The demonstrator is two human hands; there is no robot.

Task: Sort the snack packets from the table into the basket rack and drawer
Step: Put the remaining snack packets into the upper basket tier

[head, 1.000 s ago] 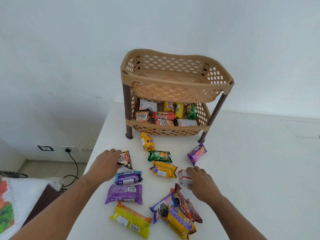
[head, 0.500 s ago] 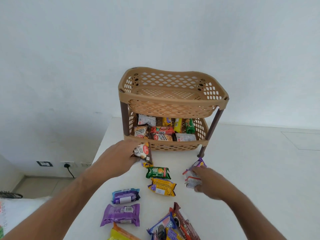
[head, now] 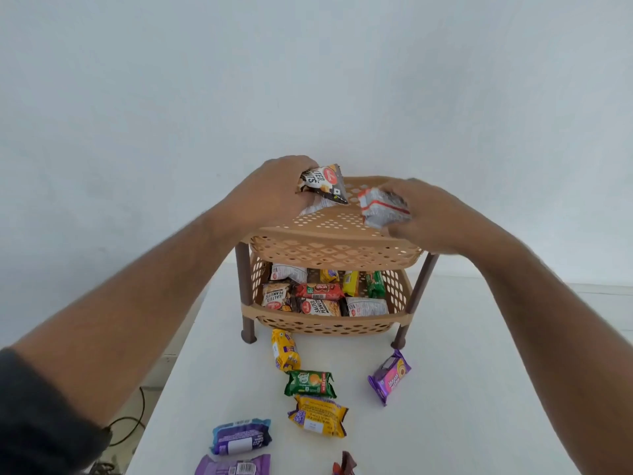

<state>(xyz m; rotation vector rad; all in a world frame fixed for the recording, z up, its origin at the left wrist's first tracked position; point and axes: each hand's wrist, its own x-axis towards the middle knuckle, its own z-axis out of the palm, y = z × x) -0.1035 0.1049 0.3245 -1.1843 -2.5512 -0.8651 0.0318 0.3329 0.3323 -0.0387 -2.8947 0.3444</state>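
Overhead, left hand grips a peanut packet, right hand a silver packet, above the rack; white counter, bare white wall at twelve o'clock.

- A plain room in a home, by the look of it.
- A bare white wall fills the far side.
- A white table carries a tan plastic two-tier basket rack with retail snack packets near it.
- At the near left, a black cable trails across a pale floor.
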